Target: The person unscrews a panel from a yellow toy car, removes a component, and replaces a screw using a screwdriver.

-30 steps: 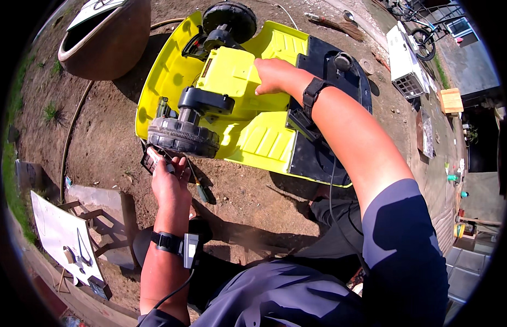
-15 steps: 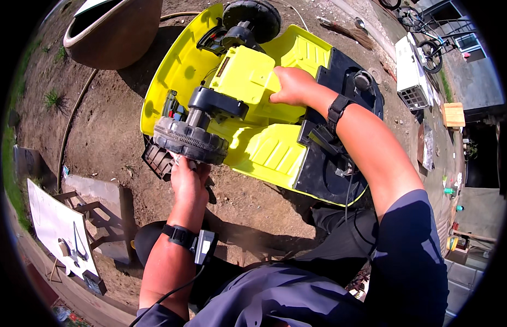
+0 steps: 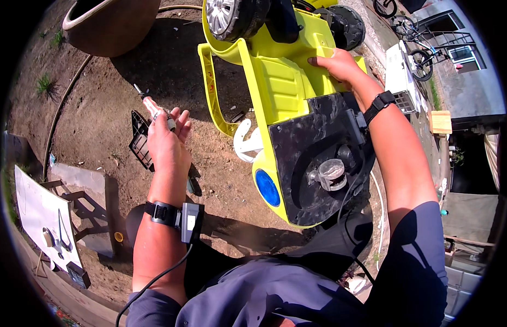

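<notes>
Toy car (image 3: 280,84) cropped above, left hand (image 3: 169,143) partly hiding screwdriver (image 3: 150,104)

We lose part of the screwdriver's (image 3: 149,103) handle inside the left hand (image 3: 169,144), which also covers part of the black plastic frame (image 3: 138,139) beside it. Most of the right hand's (image 3: 340,64) fingers are out of our sight against the yellow toy car (image 3: 280,82). Up and left of the right hand, the top edge crops the silver-hubbed wheel (image 3: 223,15); beyond the left hand, it cuts off the clay pot (image 3: 109,30). Just right of the left wrist, we find a dark object (image 3: 193,185) too shaded to name.
</notes>
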`<action>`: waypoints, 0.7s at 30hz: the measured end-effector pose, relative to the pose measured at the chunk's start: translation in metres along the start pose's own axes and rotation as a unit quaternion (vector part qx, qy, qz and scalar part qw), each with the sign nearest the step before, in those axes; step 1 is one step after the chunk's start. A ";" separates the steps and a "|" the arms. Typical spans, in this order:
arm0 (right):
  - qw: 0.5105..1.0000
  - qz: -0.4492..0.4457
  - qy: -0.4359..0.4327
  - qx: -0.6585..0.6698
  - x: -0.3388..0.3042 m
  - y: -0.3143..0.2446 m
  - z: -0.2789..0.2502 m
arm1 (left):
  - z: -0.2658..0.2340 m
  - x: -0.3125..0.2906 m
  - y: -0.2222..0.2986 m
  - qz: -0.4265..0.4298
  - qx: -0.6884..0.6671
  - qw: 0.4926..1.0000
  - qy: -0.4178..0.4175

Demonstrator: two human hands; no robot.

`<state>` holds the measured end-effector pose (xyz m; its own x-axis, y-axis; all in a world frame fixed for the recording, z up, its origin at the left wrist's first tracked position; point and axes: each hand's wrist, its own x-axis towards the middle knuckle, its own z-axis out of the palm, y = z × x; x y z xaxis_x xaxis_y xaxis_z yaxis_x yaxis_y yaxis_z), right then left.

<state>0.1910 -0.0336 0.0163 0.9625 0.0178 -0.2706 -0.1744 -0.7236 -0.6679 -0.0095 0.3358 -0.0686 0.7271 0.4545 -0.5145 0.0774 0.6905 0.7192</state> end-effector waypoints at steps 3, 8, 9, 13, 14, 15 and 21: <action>0.987 0.155 0.029 -0.013 -0.044 -0.056 0.005 | -0.008 -0.004 0.011 0.018 0.019 1.000 0.010; 0.951 0.198 0.085 0.221 -0.034 0.010 0.007 | -0.009 -0.004 0.016 0.016 0.022 1.000 -0.005; 0.945 0.220 0.089 0.224 -0.039 0.012 0.008 | -0.010 -0.004 0.017 0.016 0.026 1.000 -0.004; 0.909 0.227 0.115 0.329 -0.053 0.046 0.017 | -0.007 -0.009 0.021 -0.001 0.060 0.998 -0.019; 0.904 0.239 0.124 0.333 -0.056 0.056 0.017 | -0.005 -0.011 0.021 -0.004 0.067 0.997 -0.027; 0.897 0.238 0.121 0.352 -0.060 0.061 0.022 | -0.005 -0.012 0.021 -0.004 0.076 0.997 -0.033; 0.864 0.278 0.130 0.399 -0.072 0.076 0.052 | -0.005 -0.021 0.013 -0.019 0.120 0.988 -0.093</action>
<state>0.0978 -0.0542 -0.0515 0.6807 -0.4092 -0.6077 -0.6123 0.1377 -0.7786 -0.0276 0.3377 -0.0510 0.8312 0.3045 -0.4652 0.2505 0.5420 0.8022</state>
